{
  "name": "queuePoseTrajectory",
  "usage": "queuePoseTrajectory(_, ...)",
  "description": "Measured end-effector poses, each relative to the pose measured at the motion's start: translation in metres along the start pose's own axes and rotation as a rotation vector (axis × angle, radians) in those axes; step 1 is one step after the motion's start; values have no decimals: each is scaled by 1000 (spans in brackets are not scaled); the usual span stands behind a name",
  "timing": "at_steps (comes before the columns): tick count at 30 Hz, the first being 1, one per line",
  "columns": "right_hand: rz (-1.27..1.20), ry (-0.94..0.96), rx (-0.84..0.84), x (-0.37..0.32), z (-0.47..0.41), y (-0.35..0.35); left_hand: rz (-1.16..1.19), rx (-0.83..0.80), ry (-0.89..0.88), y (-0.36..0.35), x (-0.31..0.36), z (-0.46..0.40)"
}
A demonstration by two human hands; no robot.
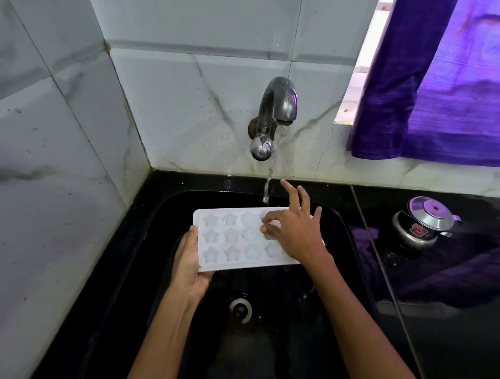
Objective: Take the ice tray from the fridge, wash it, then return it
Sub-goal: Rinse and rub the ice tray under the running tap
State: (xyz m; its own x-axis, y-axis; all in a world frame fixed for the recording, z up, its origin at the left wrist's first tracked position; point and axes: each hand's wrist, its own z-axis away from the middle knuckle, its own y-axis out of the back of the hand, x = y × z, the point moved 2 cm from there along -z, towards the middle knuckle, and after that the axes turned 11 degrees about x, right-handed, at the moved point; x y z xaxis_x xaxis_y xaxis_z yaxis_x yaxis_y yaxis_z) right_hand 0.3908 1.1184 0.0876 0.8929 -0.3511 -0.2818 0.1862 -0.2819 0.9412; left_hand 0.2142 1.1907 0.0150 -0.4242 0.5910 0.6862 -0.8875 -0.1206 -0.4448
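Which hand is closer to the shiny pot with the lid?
The right hand. It rests on the white plastic ice tray's right part, toward the small steel pot on the black counter. The left hand grips the tray's far left edge.

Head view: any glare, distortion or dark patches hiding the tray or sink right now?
Head view: wide-angle bending curves the wall tile lines; the window is blown out white; the black sink is very dark, detail lost around the drain; the white ice tray reads clearly, cavities soft; purple curtain reflects on the glossy counter.
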Motion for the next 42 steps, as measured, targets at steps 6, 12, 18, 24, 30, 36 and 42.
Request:
queuePoseTrajectory(6,45,17,5,6,-2,2,-6,21,-2,-3,-2,2)
queuePoseTrajectory(12,-141,-8,264,8,6,13,32,26,4,-1,4,-4)
queuePoseTrajectory(18,-58,39,-43,7,17,-3,48,21,2,-7,8,-11)
queuePoseTrajectory(24,-26,-5,40,6,14,0,38,22,-13,-9,2,-14)
queuePoseTrajectory(30,-16,-2,130,4,12,-10,46,38,-24,-11,-1,-16)
queuePoseTrajectory(36,-18,-15,189,3,11,-17,58,46,-30,-10,2,-16)
queuePoseTrajectory(42,-47,-17,288,1,11,-20,37,58,-43,-9,1,-13)
